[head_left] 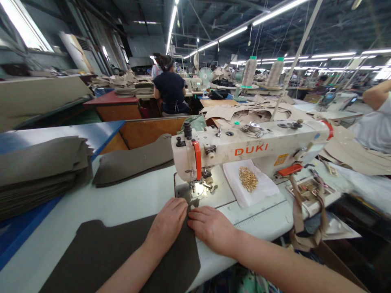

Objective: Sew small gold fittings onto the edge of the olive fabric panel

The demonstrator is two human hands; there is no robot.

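Note:
A large dark olive fabric piece (122, 248) lies on the sewing table, its narrow top edge just in front of the needle of a white sewing machine (220, 150). My left hand (169, 217) is closed over that edge, fingertips pinched on the cloth. Facing it from the right, my right hand (210, 228) also has curled fingers at the edge, thumb and fingertips close to the left hand's. A small dark bit of material shows between my fingertips and the lit presser foot (194, 188). My fingers hide exactly what is pinched there.
Gold-coloured metal hardware (248, 179) lies on white paper on the machine bed. A parts tray (311, 191) with a tan strap (297, 228) stands right. Stacked dark pieces (39, 167) and another dark pile (134, 158) lie left. One person (169, 87) sits ahead; another's arm shows right.

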